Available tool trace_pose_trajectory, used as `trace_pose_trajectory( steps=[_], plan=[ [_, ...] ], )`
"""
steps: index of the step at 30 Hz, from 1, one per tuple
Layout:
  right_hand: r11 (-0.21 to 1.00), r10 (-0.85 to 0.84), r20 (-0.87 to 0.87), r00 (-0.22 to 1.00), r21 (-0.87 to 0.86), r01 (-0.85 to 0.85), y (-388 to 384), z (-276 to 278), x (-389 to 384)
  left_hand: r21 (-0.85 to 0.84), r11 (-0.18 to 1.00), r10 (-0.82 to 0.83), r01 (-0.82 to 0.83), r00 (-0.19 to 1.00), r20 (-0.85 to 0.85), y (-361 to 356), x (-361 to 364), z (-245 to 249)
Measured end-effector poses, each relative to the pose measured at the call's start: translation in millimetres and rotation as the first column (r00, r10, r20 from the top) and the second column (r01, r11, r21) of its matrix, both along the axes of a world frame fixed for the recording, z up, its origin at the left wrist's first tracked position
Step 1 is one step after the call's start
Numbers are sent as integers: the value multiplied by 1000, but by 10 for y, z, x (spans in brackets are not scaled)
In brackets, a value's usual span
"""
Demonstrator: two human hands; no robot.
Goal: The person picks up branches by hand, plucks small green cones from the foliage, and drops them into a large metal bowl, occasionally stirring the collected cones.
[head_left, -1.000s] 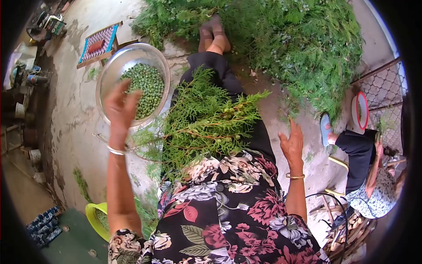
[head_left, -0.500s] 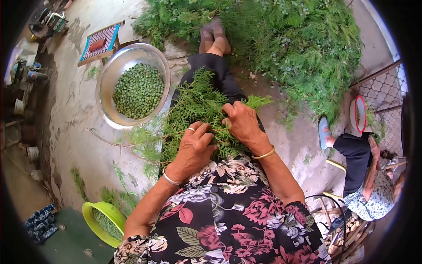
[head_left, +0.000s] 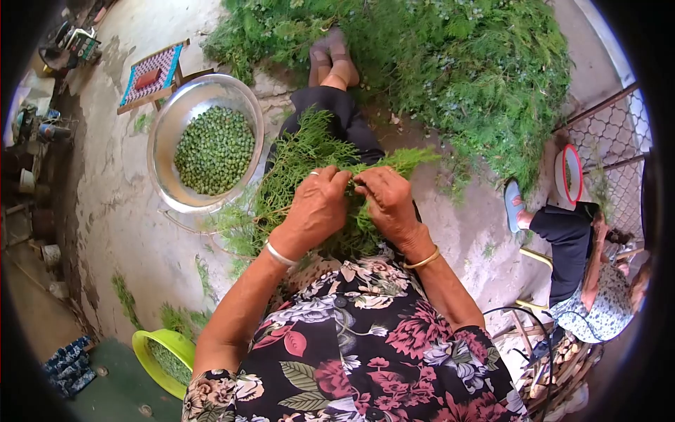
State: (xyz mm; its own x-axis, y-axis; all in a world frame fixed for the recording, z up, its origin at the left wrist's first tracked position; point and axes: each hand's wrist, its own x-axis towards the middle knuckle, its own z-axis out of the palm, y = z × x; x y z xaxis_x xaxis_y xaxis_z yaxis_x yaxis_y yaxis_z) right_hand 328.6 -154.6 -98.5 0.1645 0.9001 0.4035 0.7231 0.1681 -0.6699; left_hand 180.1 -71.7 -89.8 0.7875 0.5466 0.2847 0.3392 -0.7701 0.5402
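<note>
1. While our left hand [head_left: 316, 211] and right hand [head_left: 391, 207] each pinch green sprigs [head_left: 302, 151], these lie across our two legs [head_left: 346, 112].
2. We count one steel basin [head_left: 164, 137], one lime bowl [head_left: 181, 345], one stool [head_left: 165, 62].

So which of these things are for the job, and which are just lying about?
Probably for the job:
- leafy branch on the lap, with the left hand and right hand on it
- metal bowl holding little green balls
- big heap of greenery

Probably just lying about:
- woven stool
- dark patterned cloth
- wood pile
</note>
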Motion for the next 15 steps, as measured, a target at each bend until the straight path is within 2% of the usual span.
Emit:
trace_pose_trajectory(
  steps=[2, 3, 5, 6, 7, 8, 9, 10, 12, 15],
  plan=[
    [998, -30, 9, 1000, 50, 30, 6, 60, -23, -223, 975, 12, -8, 1000, 17, -25, 63, -162],
    [998, -37, 9, 999, 49, 37, 2, 69, -27, -224, 975, 5, -1, 1000, 17, -57, 82, -148],
    [995, -89, -180, 980, 29, 96, -5, 74, -31, -203, 971, 127, -123, 992, 10, -130, 86, -115],
    [995, -91, -182, 979, 26, 97, -7, 105, -23, -205, 971, 126, -122, 992, 7, -126, 82, -132],
    [980, -194, -403, 894, -114, 162, -3, 164, -9, -283, 950, 144, -133, 989, 18, -116, 65, -164],
    [947, -309, -585, 750, -263, 185, 8, 224, 17, -359, 922, 165, -145, 986, 27, -115, 48, -193],
    [959, -279, -723, 632, -244, 143, 24, 270, 104, -358, 921, 169, -150, 985, 21, -119, 37, -223],
    [959, -278, -726, 629, -244, 141, 38, 313, 173, -413, 891, 223, -189, 974, 36, -125, 26, -254],
    [987, -138, -967, 215, -116, 110, 39, 393, 285, -466, 857, 274, -221, 961, 47, -137, 0, -276],
    [991, -117, -981, 155, -105, 85, -82, 506, 290, -504, 829, 302, -242, 952, 39, -131, -22, -271]
  ],
)
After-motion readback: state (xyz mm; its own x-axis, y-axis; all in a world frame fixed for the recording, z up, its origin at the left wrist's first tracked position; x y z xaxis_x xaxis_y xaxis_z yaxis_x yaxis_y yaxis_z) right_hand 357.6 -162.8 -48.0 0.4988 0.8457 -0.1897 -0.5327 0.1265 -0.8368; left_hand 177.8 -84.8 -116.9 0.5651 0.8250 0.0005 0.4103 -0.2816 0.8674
